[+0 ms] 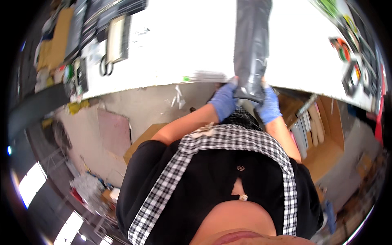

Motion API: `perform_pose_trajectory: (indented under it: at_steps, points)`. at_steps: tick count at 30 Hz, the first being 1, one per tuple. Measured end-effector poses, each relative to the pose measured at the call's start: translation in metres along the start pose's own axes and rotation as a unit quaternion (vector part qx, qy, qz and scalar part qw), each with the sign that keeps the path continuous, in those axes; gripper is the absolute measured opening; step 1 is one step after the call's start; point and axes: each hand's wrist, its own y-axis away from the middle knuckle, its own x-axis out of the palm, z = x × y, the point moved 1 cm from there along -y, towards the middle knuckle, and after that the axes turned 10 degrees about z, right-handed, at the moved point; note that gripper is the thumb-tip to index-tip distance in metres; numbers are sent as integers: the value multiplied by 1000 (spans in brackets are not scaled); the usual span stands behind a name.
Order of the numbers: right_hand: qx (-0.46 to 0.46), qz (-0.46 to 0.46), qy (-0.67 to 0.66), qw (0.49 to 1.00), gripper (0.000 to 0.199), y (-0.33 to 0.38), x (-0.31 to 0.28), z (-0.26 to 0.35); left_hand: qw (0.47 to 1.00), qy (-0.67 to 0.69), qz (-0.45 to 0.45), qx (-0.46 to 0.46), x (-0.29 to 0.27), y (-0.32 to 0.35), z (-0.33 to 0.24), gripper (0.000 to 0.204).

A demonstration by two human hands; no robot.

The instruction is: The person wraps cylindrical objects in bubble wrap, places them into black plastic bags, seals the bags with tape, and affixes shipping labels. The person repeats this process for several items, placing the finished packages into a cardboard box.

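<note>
A long, flat parcel wrapped in shiny black plastic [252, 45] lies lengthwise on the white table [188, 45], its near end sticking out past the front edge. My left hand [225, 100], in a blue glove, grips the left side of that near end. On the opposite side my right hand [269, 105], also gloved in blue, holds the right corner. Both hands are closed on the plastic, with some fingertips hidden beneath or behind it. What the wrapping contains cannot be seen.
Black-handled scissors [106, 67] lie at the table's left, beside stacked dark packages. Tape dispensers [341, 49] stand at the right end. Below the table on the right sits an open cardboard box [326, 157] with folded pieces inside. White scraps [177, 97] litter the floor.
</note>
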Motion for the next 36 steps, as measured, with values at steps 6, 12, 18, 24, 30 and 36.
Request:
perform_pose_trajectory:
  at_steps: [6,12,18,24,30,36]
  points:
    - [-293,-72,432,850,18,-36,-33,39,828,-553,0,88,-1,9,-63,44]
    - [-445,-45,588,674,21,-2,-27,44,376,-730,-376,430,-133,36,-198,48]
    - [-452,22,594,665,22,-3,-1,43,520,-645,-420,369,-176,39,-237,29]
    - [-451,14,608,653,19,-3,5,61,556,-581,-423,418,-177,35,-230,21]
    - [-421,72,582,692,21,5,14,70,565,-519,-447,461,-160,47,-228,18]
    - [-209,357,373,831,27,10,84,25,388,-668,-221,595,-27,65,-130,30]
